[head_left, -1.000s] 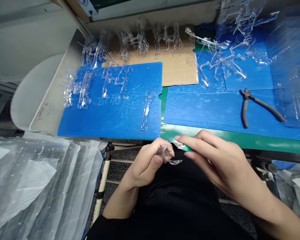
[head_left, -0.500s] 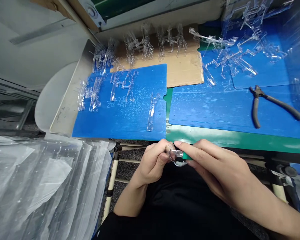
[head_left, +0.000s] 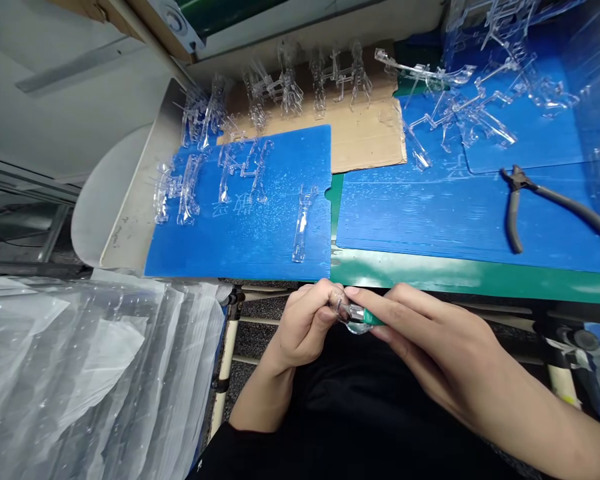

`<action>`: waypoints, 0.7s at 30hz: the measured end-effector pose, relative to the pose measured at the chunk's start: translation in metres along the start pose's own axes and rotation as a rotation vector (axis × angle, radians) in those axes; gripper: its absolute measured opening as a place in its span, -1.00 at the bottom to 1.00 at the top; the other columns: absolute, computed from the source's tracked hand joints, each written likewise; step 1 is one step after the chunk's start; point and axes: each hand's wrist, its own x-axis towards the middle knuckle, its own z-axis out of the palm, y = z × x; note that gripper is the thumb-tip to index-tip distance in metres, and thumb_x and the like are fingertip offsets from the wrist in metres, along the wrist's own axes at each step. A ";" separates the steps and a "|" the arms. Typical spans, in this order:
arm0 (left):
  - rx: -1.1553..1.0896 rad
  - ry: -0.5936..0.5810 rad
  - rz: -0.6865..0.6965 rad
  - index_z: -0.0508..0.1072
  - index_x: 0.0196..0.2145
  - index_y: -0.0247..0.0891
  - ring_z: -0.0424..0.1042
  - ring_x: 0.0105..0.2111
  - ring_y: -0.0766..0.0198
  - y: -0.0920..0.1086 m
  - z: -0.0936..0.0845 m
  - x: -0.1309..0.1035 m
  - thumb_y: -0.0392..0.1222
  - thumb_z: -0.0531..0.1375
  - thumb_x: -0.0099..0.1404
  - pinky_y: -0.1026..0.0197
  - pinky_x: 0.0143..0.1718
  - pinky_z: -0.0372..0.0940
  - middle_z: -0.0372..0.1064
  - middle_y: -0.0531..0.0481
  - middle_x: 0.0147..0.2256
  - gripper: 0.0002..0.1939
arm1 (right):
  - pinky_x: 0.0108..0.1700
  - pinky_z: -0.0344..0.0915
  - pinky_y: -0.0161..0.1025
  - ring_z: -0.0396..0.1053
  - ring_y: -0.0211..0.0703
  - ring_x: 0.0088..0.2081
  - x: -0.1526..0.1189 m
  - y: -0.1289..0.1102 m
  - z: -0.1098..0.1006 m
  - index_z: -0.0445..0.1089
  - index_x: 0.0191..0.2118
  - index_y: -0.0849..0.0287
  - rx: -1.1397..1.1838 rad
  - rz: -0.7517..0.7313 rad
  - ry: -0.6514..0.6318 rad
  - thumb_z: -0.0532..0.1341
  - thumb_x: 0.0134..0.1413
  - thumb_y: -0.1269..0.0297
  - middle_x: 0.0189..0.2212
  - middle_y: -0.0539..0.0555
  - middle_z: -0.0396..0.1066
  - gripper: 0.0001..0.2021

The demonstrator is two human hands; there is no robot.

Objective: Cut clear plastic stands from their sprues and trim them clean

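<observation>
My left hand (head_left: 310, 323) is closed around a clear plastic part (head_left: 359, 328), most of which its fingers hide. Closed over a green utility knife (head_left: 373, 319), my right hand (head_left: 425, 327) keeps the knife's metal end against or very near the plastic part; exact contact is hard to make out. Both hands are close together in front of my body, just below the table edge. Beyond them, a single clear plastic piece (head_left: 301, 227) lies on the left blue sheet (head_left: 275, 247).
Nippers (head_left: 517, 190) with dark handles lie on the right blue sheet (head_left: 410, 213). Several clear moulded parts (head_left: 460, 113) are heaped behind them. More stand along the cardboard (head_left: 365, 150) and the left sheet. Plastic wrapping (head_left: 100, 373) covers a stack at lower left.
The green knife has tilted slightly, its handle end a little lower and further right. Both hands keep their hold in nearly the same place, and the camera view has shifted slightly.
</observation>
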 end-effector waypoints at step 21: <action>-0.254 0.107 -0.057 0.41 -0.14 -0.23 0.31 -0.42 0.32 -0.007 0.007 -0.004 -0.03 0.03 0.73 0.25 -0.37 0.23 0.35 0.00 -0.37 -0.69 | 0.31 0.45 -0.10 0.55 -0.01 0.26 0.008 0.021 0.016 0.46 0.35 0.04 0.059 0.195 0.308 0.23 0.57 0.28 0.26 0.12 0.58 -0.65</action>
